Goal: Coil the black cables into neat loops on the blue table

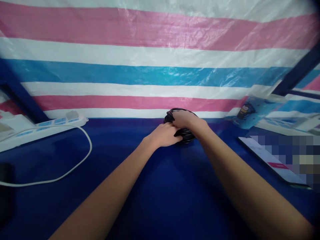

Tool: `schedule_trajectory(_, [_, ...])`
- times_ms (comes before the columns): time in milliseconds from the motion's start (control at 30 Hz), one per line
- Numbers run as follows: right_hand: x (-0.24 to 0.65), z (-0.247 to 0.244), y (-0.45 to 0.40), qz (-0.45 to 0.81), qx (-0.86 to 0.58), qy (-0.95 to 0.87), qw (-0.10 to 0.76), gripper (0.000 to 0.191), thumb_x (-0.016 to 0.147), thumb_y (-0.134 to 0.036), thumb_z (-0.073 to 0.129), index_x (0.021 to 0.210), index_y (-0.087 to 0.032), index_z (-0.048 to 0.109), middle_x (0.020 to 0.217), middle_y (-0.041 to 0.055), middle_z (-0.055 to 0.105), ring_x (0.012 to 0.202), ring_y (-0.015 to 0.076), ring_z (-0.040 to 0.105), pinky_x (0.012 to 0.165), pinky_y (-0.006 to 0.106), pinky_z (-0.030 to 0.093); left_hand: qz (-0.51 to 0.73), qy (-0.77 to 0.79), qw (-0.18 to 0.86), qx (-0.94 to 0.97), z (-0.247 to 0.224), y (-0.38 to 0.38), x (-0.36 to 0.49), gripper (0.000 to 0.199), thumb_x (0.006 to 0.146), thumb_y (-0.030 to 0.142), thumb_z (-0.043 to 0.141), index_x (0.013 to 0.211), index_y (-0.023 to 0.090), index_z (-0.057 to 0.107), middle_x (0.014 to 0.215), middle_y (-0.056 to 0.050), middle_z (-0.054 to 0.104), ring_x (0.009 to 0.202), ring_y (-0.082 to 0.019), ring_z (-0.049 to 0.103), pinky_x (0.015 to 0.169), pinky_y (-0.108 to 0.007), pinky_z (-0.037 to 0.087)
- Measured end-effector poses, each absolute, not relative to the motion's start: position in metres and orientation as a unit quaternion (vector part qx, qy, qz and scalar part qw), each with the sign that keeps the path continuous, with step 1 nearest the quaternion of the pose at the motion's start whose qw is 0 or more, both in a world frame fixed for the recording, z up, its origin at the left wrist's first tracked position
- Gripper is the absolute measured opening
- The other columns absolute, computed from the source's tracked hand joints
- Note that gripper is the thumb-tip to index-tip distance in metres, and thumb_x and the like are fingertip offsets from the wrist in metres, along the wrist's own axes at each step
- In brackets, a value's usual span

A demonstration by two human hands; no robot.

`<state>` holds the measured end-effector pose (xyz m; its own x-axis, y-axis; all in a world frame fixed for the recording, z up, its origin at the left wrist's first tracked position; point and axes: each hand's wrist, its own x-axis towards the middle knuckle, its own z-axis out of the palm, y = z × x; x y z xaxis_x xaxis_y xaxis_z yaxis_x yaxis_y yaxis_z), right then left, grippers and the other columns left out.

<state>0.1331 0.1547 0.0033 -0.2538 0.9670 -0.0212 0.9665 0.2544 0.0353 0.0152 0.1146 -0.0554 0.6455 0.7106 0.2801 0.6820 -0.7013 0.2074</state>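
Both arms reach straight out over the blue table toward its far edge. The left hand sits nearer, fingers curled and pressed against the near left side of a black coiled cable; can't tell if that grip actually closes on it. The right hand is clamped over the top of the coil. Off at the far left corner there's a white power strip, its cord looping back along the left edge.
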Motion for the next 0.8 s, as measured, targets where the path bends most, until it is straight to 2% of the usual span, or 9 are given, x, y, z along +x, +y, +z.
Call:
schedule_trajectory(100, [0.144,-0.012,0.156,-0.025,0.55,0.835,-0.005,0.028,0.092,-0.034,0.054,0.108,-0.012,0.059,0.104,0.0084,0.061,0.092,0.0165,0.06,0.083,0.036,0.051,0.182,0.379,0.02,0.907,-0.062,0.104,0.009,0.04,0.091,0.031,0.042,0.126,0.015,0.051,0.129,-0.01,0.056,0.12,-0.023,0.051,0.102,-0.04,0.043])
schedule_trajectory(233, [0.166,-0.011,0.151,-0.054,0.476,0.874,-0.079,0.036,0.097,-0.04,0.042,0.117,-0.013,0.055,0.109,0.0092,0.061,0.094,0.0158,0.061,0.082,0.034,0.05,0.209,0.389,-0.026,0.897,-0.069,0.082,0.002,0.046,0.092,0.022,0.036,0.137,0.014,0.039,0.148,-0.008,0.037,0.138,-0.021,0.03,0.114,-0.041,0.03])
schedule_trajectory(300, [0.173,-0.008,0.147,-0.056,0.442,0.89,-0.098,0.039,0.098,-0.043,0.038,0.117,-0.015,0.057,0.107,0.008,0.063,0.093,0.0158,0.061,0.082,0.033,0.05,0.215,0.397,-0.042,0.891,-0.07,0.07,-0.004,0.044,0.092,0.019,0.034,0.135,0.015,0.041,0.148,-0.008,0.036,0.14,-0.021,0.026,0.114,-0.042,0.03])
schedule_trajectory(400, [0.174,-0.007,0.138,-0.003,0.442,0.888,-0.13,0.041,0.096,-0.043,0.039,0.109,-0.012,0.062,0.103,0.0147,0.064,0.096,0.0262,0.06,0.087,0.045,0.045,0.213,0.413,-0.052,0.884,-0.071,0.052,-0.024,0.038,0.092,0.019,0.034,0.126,0.018,0.05,0.144,-0.007,0.042,0.139,-0.021,0.029,0.111,-0.042,0.034])
schedule_trajectory(467, [0.169,-0.009,0.125,0.055,0.446,0.876,-0.173,0.042,0.095,-0.041,0.041,0.11,-0.007,0.061,0.112,0.0232,0.058,0.108,0.0367,0.052,0.093,0.056,0.036,0.217,0.441,-0.053,0.869,-0.072,0.043,-0.041,0.034,0.091,0.019,0.035,0.121,0.018,0.053,0.144,-0.007,0.041,0.137,-0.021,0.033,0.11,-0.042,0.036])
schedule_trajectory(533, [0.161,-0.018,0.106,0.094,0.415,0.88,-0.214,0.044,0.095,-0.039,0.039,0.119,-0.005,0.055,0.127,0.026,0.048,0.122,0.0404,0.039,0.1,0.06,0.025,0.229,0.485,-0.056,0.842,-0.074,0.038,-0.056,0.033,0.091,0.019,0.035,0.118,0.017,0.054,0.147,-0.009,0.037,0.136,-0.023,0.034,0.11,-0.043,0.037])
schedule_trajectory(600, [0.149,-0.032,0.085,0.096,0.353,0.904,-0.223,0.043,0.097,-0.037,0.035,0.123,-0.008,0.053,0.133,0.0218,0.044,0.128,0.0356,0.034,0.106,0.055,0.022,0.241,0.526,-0.057,0.813,-0.076,0.037,-0.065,0.033,0.091,0.018,0.034,0.118,0.015,0.052,0.148,-0.012,0.033,0.135,-0.026,0.034,0.109,-0.046,0.037])
schedule_trajectory(667, [0.137,-0.049,0.065,0.07,0.283,0.935,-0.2,0.039,0.098,-0.036,0.034,0.12,-0.012,0.056,0.129,0.0164,0.049,0.126,0.029,0.039,0.107,0.047,0.026,0.234,0.546,-0.048,0.803,-0.077,0.039,-0.067,0.034,0.09,0.017,0.033,0.118,0.014,0.052,0.147,-0.014,0.033,0.134,-0.027,0.035,0.108,-0.047,0.038])
schedule_trajectory(800, [0.121,-0.071,0.048,-0.011,0.214,0.965,-0.148,0.027,0.098,-0.032,0.039,0.109,-0.019,0.06,0.111,0.0067,0.059,0.103,0.0169,0.055,0.092,0.033,0.042,0.18,0.531,0.007,0.828,-0.081,0.045,-0.063,0.033,0.091,0.016,0.03,0.11,0.016,0.057,0.128,-0.01,0.056,0.119,-0.022,0.052,0.102,-0.042,0.044])
